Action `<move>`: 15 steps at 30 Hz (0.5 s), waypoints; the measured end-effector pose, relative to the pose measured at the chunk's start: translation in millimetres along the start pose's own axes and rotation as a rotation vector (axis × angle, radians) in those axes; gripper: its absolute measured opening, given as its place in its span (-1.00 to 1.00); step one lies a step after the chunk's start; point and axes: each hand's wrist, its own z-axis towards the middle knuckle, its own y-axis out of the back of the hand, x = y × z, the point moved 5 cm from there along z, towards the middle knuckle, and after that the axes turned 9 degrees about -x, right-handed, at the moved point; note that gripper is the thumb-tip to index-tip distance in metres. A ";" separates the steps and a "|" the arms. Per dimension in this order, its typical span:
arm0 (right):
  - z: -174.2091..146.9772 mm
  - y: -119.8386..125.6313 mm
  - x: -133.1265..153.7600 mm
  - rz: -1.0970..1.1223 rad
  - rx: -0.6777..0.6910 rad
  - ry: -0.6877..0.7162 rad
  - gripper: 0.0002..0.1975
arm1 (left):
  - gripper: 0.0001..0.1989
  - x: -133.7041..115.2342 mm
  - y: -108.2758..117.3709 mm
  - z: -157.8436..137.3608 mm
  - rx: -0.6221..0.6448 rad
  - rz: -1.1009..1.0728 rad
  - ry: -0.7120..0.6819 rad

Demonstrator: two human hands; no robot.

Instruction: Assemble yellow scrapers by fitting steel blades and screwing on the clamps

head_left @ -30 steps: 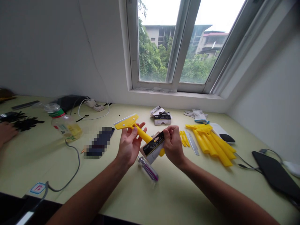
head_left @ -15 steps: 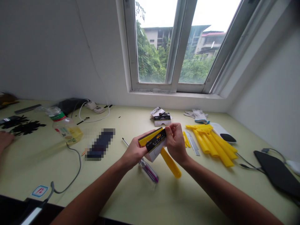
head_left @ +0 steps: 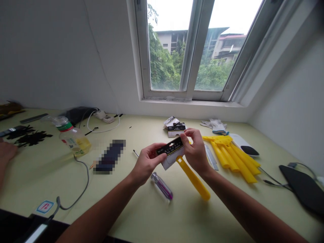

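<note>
A black-and-white cardboard package (head_left: pixel 170 152) is pinched between both hands above the table. My left hand (head_left: pixel 149 162) is closed on its left end, thumb on the front. At the upper right corner, my right hand (head_left: pixel 196 148) is closed on the card with thumb and fingers. The handle of a yellow scraper-like tool (head_left: pixel 193 179) slants out below the card toward the lower right; its head is hidden behind the card. Under my hands lies a screwdriver (head_left: pixel 162 186) with a clear and purple handle, its shaft partly covered by my left hand.
Several yellow tools (head_left: pixel 235 157) lie to the right beside metal blades (head_left: pixel 211 158). Behind are folded cardboard packages (head_left: pixel 176 129) and gloves (head_left: pixel 216 125). A bottle (head_left: pixel 74 140) and a pixelated dark object (head_left: pixel 110 157) are on the left. Another person's hand (head_left: pixel 7 152) rests at the far left.
The yellow head that showed between the card's flaps is now covered by the card. The handle has swung out toward the lower right. Both hands keep their hold.
</note>
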 end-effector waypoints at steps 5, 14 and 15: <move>3.4 -7.5 1.3 0.260 0.444 -0.282 -0.48 | -0.66 -6.1 11.8 9.8 -0.139 -0.080 0.028; -29.1 -26.8 -22.1 -0.028 0.984 -0.379 -0.67 | -0.73 -42.9 75.1 112.2 -0.536 0.140 -0.166; -27.4 -25.7 -17.6 -0.079 0.932 -0.314 -0.67 | -0.75 -39.6 83.2 128.2 -0.551 0.182 -0.154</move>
